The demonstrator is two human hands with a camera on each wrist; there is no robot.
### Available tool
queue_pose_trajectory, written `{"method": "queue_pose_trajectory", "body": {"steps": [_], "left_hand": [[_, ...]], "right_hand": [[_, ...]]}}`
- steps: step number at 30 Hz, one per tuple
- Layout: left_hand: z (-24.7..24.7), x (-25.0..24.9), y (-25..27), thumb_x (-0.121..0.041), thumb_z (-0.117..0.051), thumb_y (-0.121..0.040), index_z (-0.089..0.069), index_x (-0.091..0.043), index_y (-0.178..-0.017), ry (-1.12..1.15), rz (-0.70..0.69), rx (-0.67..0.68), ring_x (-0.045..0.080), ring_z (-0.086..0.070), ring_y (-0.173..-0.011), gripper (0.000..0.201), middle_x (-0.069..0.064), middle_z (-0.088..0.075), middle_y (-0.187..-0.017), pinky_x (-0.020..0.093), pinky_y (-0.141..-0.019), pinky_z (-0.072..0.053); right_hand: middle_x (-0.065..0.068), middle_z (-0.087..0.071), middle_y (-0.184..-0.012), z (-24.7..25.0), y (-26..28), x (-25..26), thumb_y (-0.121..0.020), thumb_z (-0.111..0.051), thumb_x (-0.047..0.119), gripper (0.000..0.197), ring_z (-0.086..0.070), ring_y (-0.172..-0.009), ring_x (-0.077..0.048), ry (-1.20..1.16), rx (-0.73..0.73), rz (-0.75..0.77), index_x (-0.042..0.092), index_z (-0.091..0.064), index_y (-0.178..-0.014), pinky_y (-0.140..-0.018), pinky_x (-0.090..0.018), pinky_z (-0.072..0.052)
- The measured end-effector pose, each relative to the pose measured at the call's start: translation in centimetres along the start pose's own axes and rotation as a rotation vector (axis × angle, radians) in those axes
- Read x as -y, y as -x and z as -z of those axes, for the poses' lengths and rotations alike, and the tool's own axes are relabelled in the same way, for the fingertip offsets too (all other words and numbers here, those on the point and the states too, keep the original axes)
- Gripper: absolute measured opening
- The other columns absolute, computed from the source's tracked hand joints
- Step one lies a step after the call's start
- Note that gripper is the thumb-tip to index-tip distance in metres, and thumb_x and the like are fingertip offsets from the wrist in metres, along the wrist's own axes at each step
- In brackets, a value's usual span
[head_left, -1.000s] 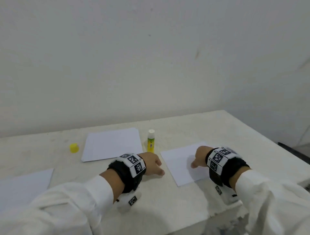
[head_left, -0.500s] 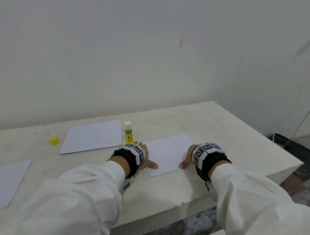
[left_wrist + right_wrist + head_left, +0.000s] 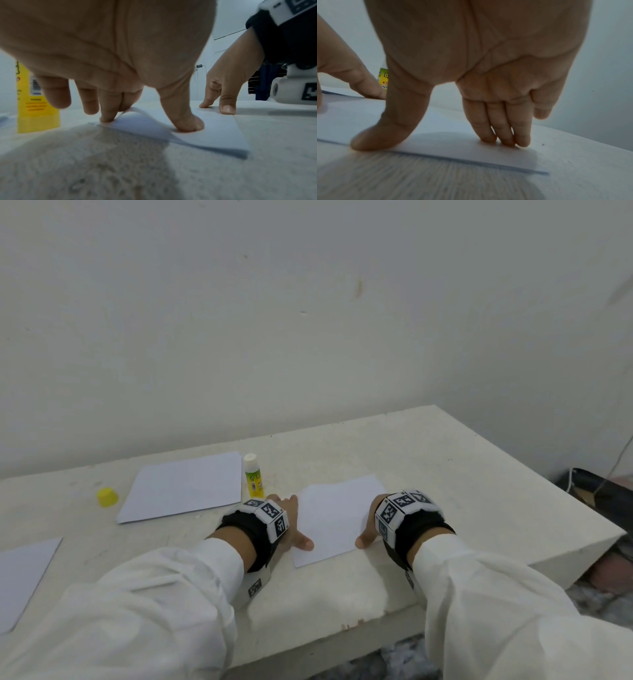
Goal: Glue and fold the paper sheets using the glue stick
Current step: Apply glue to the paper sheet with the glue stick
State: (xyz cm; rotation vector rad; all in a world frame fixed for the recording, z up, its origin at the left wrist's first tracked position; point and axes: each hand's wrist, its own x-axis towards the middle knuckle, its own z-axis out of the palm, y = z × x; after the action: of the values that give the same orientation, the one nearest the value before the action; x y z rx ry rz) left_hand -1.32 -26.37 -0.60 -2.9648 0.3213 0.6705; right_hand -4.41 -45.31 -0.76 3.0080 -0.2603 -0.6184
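Note:
A white paper sheet (image 3: 337, 515) lies flat near the table's front edge. My left hand (image 3: 298, 522) rests on its left edge and my right hand (image 3: 368, 523) on its right edge. In the left wrist view the left hand (image 3: 147, 121) presses thumb and straight fingers on the sheet (image 3: 214, 129), which bulges up slightly between them. The right hand (image 3: 433, 142) presses its thumb and straight fingers on the sheet (image 3: 436, 121). An uncapped yellow glue stick (image 3: 253, 475) stands upright just behind the left hand, untouched.
A yellow cap (image 3: 107, 497) sits at the back left. A second sheet (image 3: 185, 486) lies left of the glue stick, a third (image 3: 20, 573) at the far left. The table (image 3: 445, 474) ends at the right, above a dark object (image 3: 603, 491) on the floor.
My left hand has moved from the table beside the sheet onto its left edge. The right hand has shifted to the sheet's right edge. The head view has shifted too.

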Motion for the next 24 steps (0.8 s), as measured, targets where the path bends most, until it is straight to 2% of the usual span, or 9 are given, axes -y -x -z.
{"method": "queue_pose_trajectory", "body": {"steps": [4,6,8,10,14,17,19,21,24], "left_hand": [[-0.1,-0.6,0.5,-0.044,-0.077,-0.075,0.022,-0.023,-0.149,0.199,-0.073,-0.027,0.031,-0.048,-0.124,0.126,0.015,-0.044,-0.141,0.038,-0.099,-0.042],[-0.3,-0.9,1.1,-0.033,-0.078,-0.076,0.024,-0.026,-0.148,0.332,-0.115,-0.09,0.03,-0.041,-0.131,0.125,0.013,-0.03,-0.149,0.037,-0.105,-0.037],[-0.5,-0.8,1.8,-0.026,-0.077,-0.078,0.016,-0.03,-0.151,0.501,-0.076,-0.191,0.029,-0.034,-0.135,0.118,0.013,-0.016,-0.151,0.037,-0.107,-0.035],[-0.9,-0.5,1.9,-0.018,-0.075,-0.079,-0.005,-0.033,-0.152,0.739,0.026,-0.256,0.033,-0.037,-0.131,0.102,0.015,-0.018,-0.147,0.04,-0.104,-0.041],[-1.9,-0.3,2.2,-0.002,-0.067,-0.082,-0.057,-0.029,-0.116,1.165,0.129,-0.136,0.03,-0.059,-0.099,0.045,0.014,-0.048,-0.123,0.04,-0.073,-0.058],[-1.6,-0.8,3.1,0.009,-0.055,-0.088,-0.063,-0.011,-0.111,1.284,0.108,-0.004,0.027,-0.061,-0.084,0.031,0.013,-0.06,-0.099,0.037,-0.071,-0.057],[-1.3,-1.0,3.5,0.011,-0.054,-0.089,-0.061,-0.007,-0.115,1.323,0.116,0.052,0.034,-0.063,-0.099,0.032,0.015,-0.06,-0.098,0.041,-0.082,-0.056],[-1.1,-1.2,3.7,0.011,-0.053,-0.09,-0.057,-0.003,-0.122,1.345,0.144,0.08,0.034,-0.062,-0.108,0.035,0.01,-0.057,-0.088,0.037,-0.081,-0.058],[-1.1,-0.9,3.8,0.02,-0.049,-0.087,-0.059,0.008,-0.104,1.507,0.155,0.1,0.036,-0.062,-0.082,0.023,0.017,-0.052,-0.087,0.039,-0.07,-0.056]], "right_hand": [[-0.006,-0.066,-0.111,0.3,0.4,-0.1,-0.078,-0.065,0.06,0.055,-0.06,-0.106,-0.026,0.047,-0.011,0.033,0.014,-0.064,-0.108,-0.093,-0.04,-0.05],[-0.008,-0.065,-0.11,0.2,0.3,0.1,-0.078,-0.065,0.06,0.055,-0.06,-0.105,-0.028,0.074,-0.004,0.04,0.013,-0.063,-0.105,-0.092,-0.043,-0.049],[-0.006,-0.067,-0.103,-0.2,-0.2,0.2,-0.077,-0.066,0.057,0.044,-0.062,-0.097,-0.027,0.084,-0.02,0.05,0.015,-0.06,-0.087,-0.089,-0.042,-0.051],[-0.003,-0.068,-0.096,-0.6,-0.3,0.5,-0.079,-0.065,0.051,0.036,-0.063,-0.091,-0.025,0.096,-0.039,0.068,0.017,-0.054,-0.07,-0.086,-0.041,-0.052],[-0.003,-0.058,-0.118,-0.6,0.5,1.0,-0.081,-0.065,0.046,0.028,-0.053,-0.116,-0.027,0.146,-0.018,0.082,0.024,-0.056,-0.096,-0.096,-0.04,-0.045],[-0.005,-0.055,-0.114,-0.8,0.7,2.2,-0.073,-0.073,0.037,0.032,-0.054,-0.109,-0.027,0.107,-0.06,0.124,0.024,-0.056,-0.097,-0.089,-0.037,-0.048],[-0.004,-0.062,-0.113,-0.9,1.5,3.3,-0.076,-0.071,0.033,0.03,-0.059,-0.103,-0.026,0.046,-0.072,0.201,0.018,-0.061,-0.101,-0.085,-0.032,-0.049],[-0.005,-0.065,-0.114,-0.8,3.3,4.4,-0.086,-0.064,0.027,0.027,-0.061,-0.104,-0.024,-0.004,-0.026,0.308,0.011,-0.065,-0.107,-0.089,-0.031,-0.049],[-0.006,-0.061,-0.124,-1.2,5.5,5.6,-0.093,-0.052,0.01,0.033,-0.057,-0.113,-0.023,-0.046,0.032,0.456,0.01,-0.062,-0.123,-0.098,-0.031,-0.044]]}}
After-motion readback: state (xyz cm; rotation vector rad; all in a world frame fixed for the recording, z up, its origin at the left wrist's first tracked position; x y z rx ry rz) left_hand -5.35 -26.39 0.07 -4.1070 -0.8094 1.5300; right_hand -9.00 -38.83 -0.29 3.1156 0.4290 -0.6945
